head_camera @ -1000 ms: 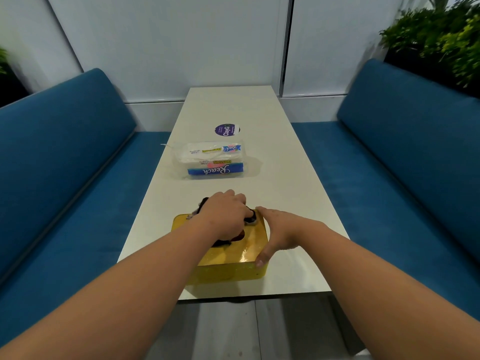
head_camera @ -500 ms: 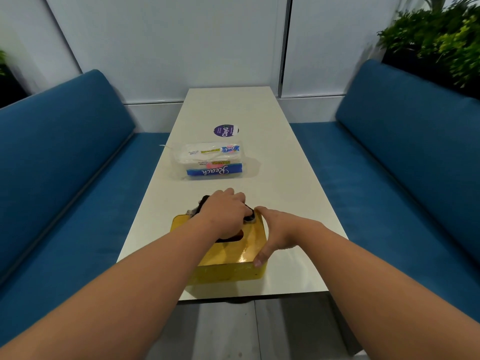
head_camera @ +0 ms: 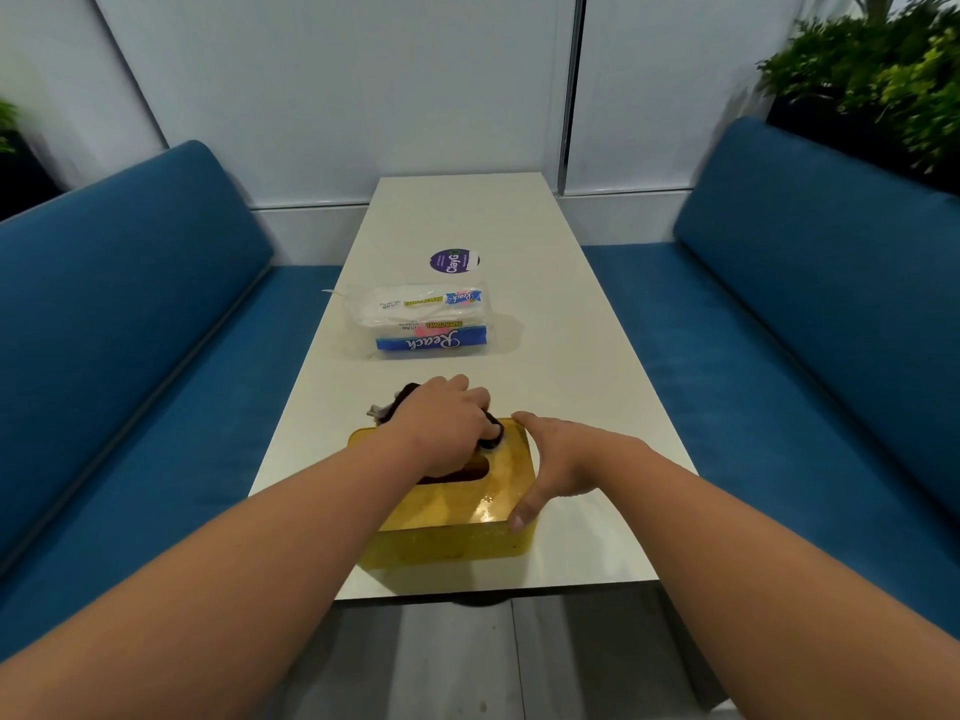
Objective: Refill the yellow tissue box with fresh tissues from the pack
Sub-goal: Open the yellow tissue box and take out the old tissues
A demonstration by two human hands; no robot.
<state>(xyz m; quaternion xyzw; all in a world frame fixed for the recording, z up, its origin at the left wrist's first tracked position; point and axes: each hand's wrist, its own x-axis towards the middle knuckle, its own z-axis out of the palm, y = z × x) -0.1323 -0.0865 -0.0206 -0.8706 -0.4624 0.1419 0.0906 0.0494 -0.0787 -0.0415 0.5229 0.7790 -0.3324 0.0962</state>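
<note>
The yellow tissue box (head_camera: 457, 532) lies at the near end of the table, its dark top slot partly covered. My left hand (head_camera: 441, 428) is on top of the box's far end, with its fingers curled round a dark object (head_camera: 491, 439) whose shape is mostly hidden. My right hand (head_camera: 558, 459) holds the box's right side, thumb at the near corner and forefinger at the far corner. The pack of tissues (head_camera: 426, 319), white with a blue band, lies flat further up the table, apart from both hands.
The long white table (head_camera: 561, 387) runs away from me between two blue benches (head_camera: 130, 356) (head_camera: 805, 330). A round purple sticker (head_camera: 453, 261) lies beyond the pack. Green plants (head_camera: 883, 80) stand behind the right bench. The table's near edge is just below the box.
</note>
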